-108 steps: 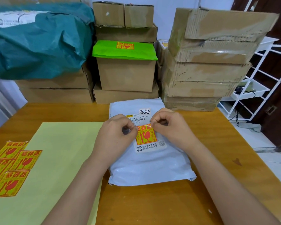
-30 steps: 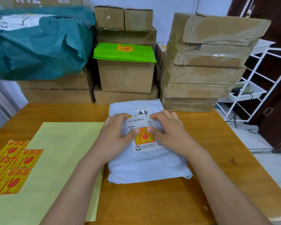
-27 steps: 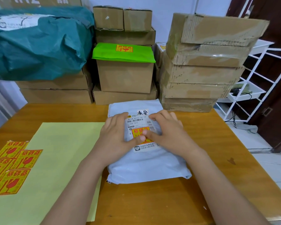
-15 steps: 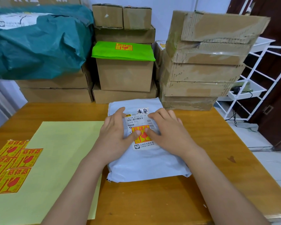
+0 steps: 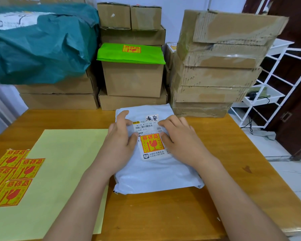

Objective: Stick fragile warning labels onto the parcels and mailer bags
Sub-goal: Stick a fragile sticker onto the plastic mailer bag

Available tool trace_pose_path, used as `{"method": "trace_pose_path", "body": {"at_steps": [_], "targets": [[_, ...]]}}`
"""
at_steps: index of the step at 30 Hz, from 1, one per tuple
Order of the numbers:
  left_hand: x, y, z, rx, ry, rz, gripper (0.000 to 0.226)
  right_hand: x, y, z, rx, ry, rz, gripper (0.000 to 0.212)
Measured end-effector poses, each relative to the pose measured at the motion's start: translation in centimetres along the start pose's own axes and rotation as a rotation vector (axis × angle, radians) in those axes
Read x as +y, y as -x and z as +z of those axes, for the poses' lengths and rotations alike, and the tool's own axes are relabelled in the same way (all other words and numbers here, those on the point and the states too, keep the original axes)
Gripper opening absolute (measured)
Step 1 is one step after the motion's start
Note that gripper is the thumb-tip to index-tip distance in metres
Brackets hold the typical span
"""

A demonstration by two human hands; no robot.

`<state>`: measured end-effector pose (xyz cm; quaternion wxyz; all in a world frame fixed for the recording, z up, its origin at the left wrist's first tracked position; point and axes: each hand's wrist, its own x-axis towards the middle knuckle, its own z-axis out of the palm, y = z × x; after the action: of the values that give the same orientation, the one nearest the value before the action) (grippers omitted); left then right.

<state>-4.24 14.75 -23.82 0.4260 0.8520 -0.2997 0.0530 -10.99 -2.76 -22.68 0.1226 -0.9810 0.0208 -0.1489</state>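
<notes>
— Two hands were on the parcel, then?

— Both, yes. The left hand (image 5: 121, 141) lay with its fingers loosely spread on the near-left part of the white mailer bag (image 5: 156, 171), its thumb touching the left edge of the fragile label (image 5: 151, 143). The right hand (image 5: 180, 141) rested on the bag's right side, fingers relaxed and straight, thumb beside the label's right edge. Neither gripped anything; they sat apart with the label between them.

— How did the bag lie?

— Flat on the wooden table (image 5: 233, 197), its long axis running away from the person, far end toward the stacked cardboard boxes (image 5: 214, 80).

— Anything legible?

— The orange-and-yellow label showed a red broken-glass mark with Chinese characters across its top, upright to the viewer. It sat on the shipping slip (image 5: 147, 126), which bore handwritten black characters, a barcode and "B72R K117-00 10". Well left of the left hand, loose fragile stickers (image 5: 12, 174) lay overlapping a pale yellow sheet (image 5: 63, 171). Beyond the hands, a green mailer (image 5: 130, 53) on a box carried the same kind of label.
</notes>
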Motion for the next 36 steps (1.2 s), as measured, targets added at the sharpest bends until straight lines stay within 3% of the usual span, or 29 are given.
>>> {"method": "trace_pose_path", "body": {"at_steps": [7, 18, 25, 31, 36], "targets": [[0.2, 0.0, 0.3, -0.056, -0.017, -0.023, 0.086, -0.3, 0.1, 0.0, -0.004, 0.005, 0.022, 0.048], [-0.9, -0.7, 0.3, 0.161, 0.111, -0.143, 0.055, 1.0, 0.2, -0.2, 0.076, 0.03, 0.22, 0.036], [-0.4, -0.5, 0.2, 0.212, 0.082, -0.182, 0.046, 1.9, 0.2, 0.2, 0.08, -0.247, 0.25, 0.035], [0.0, 0.4, -0.2, 0.16, -0.145, -0.116, 0.021, 2.0, 0.7, 0.3, 0.089, -0.523, 0.333, 0.033], [1.0, 3.1, -0.4, 0.118, -0.112, -0.165, 0.03, 1.8, 2.1, 0.2, 0.035, -0.663, 0.402, 0.04]]}}
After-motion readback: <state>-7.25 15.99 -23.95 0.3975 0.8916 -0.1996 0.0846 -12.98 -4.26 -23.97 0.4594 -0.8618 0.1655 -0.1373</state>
